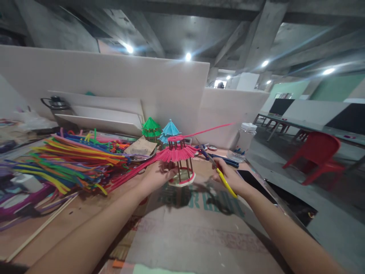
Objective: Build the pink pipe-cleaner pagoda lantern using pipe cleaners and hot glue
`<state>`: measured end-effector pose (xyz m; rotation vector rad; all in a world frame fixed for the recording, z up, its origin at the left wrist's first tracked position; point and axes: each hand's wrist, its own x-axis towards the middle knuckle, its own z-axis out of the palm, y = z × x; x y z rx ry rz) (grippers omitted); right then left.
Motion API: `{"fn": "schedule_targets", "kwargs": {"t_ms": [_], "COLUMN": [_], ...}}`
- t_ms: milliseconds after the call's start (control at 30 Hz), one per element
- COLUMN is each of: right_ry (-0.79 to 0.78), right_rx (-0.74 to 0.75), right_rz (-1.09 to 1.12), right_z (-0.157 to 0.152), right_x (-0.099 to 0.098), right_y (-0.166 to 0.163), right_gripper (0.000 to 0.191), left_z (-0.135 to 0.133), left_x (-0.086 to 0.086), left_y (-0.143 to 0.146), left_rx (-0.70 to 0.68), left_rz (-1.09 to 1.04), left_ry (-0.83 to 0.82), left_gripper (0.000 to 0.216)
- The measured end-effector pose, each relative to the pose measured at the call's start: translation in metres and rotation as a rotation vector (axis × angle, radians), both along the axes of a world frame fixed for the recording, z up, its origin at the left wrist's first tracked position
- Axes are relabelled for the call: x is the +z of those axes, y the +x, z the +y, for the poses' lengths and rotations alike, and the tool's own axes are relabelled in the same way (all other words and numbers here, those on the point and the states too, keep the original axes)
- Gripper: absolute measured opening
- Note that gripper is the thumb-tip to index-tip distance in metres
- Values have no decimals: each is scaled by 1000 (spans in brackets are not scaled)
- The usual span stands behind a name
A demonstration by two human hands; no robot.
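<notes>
A small pavilion model with a pink pipe-cleaner roof, brown posts and a pale base is at the middle. My left hand is closed on its left side, with the fingertips near the posts. From the model's top a long pink pipe cleaner sticks out to the right. My right hand holds scissors with yellow handles. Their blades point up and left, a little below the pink strand and apart from it. How far the blades are parted is hard to make out.
Heaps of coloured pipe cleaners lie on the left. Behind the model stand a green pavilion and a blue one. A clear jar is at the back right, with a red chair beyond the table. White boards lean behind.
</notes>
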<state>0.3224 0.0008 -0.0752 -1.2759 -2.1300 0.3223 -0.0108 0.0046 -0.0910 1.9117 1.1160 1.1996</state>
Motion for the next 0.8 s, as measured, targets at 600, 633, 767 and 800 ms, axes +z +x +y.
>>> {"fn": "schedule_targets", "kwargs": {"t_ms": [600,633,767,800], "right_ry": [-141,-143,-143,-140], "right_rx": [181,177,159,155], "right_rz": [156,155,142,138], "right_z": [-14,-15,-22,-24], "right_x": [13,14,20,22], "right_y": [-25,-26,-30,-32], "right_gripper": [55,54,49,47], "left_z": [-28,-28,-31,-32], "left_x": [8,9,10,11], "left_y": [20,20,22,22], "left_rx": [-139,-139,-131,-134], "left_rz": [42,52,84,92], "left_ry": [-97,-88,-38,-23], "left_gripper": [51,49,43,40]}}
